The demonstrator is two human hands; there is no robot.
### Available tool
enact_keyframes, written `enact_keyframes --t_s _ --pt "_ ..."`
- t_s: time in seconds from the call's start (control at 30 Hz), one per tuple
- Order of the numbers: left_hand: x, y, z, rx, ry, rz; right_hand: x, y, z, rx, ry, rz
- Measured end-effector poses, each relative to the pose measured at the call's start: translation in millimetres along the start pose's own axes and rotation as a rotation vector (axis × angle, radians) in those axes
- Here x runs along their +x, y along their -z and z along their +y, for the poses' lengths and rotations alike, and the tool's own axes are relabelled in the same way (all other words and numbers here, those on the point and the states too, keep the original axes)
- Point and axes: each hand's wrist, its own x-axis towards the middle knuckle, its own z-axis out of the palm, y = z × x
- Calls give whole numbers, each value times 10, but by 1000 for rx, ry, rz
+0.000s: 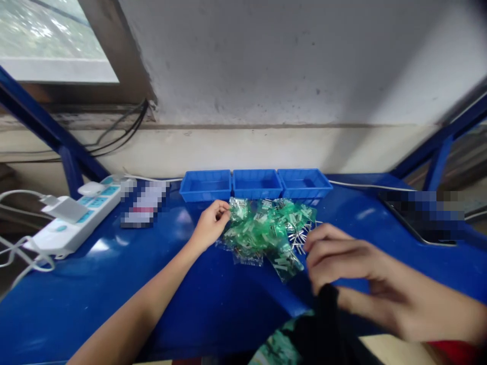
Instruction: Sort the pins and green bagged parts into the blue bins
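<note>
A pile of small clear and green plastic bags (262,228) lies on the blue table, with white strips and thin metal pieces visible inside them. My left hand (213,220) is at the pile's upper left, thumb and fingers pinched on the edge of a small clear bag (239,209). Loose metal pins (299,238) stick out at the right side of the pile. Nearer to me, my right hand (342,263) is raised with its fingers curled together. Black cloth-like material (327,299) is against its fingertips and thumb; whether the hand grips it is unclear.
Three blue bins (256,192) stand in a row behind the pile, against the wall. At left are a white power strip (76,218) with plugs and cables and a blurred-out packet (142,208). A dark phone-like device (414,223) lies at right. Blue frame posts flank the table.
</note>
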Motion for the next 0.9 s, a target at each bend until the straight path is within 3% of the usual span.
enact_keyframes --t_s 0.03,0.1,0.13,0.2,0.27,0.37,0.47,0.53,0.63,0.73,0.8,0.9 --pt "-5 -3 11 -6 -8 16 59 -62 44 126 -2 -176" --pt "-38 -6 57 4 -62 97 231 -279 155 372 -93 -256" --pt "-67 -7 91 26 -110 155 343 -408 224 469 -199 -214" --pt "-139 -11 176 115 -240 257 587 -640 360 653 -395 50" --pt "-209 -20 261 231 -381 276 795 -779 454 795 -513 192" --pt "-276 -41 342 359 -583 211 892 -834 509 854 -526 256" --pt "-297 -69 370 388 -684 134 760 -861 540 816 -464 459" --pt "-304 -89 380 367 -648 102 652 -890 561 696 -398 569" --pt "-322 -117 393 230 -461 40 565 -913 570 355 -228 628" --pt "-346 -144 394 -96 -175 -69 552 -925 554 94 60 591" --pt "-357 -160 393 -311 -6 -76 553 -951 546 19 204 536" --pt "-359 -170 412 -353 65 -15 548 -998 546 -71 231 528"
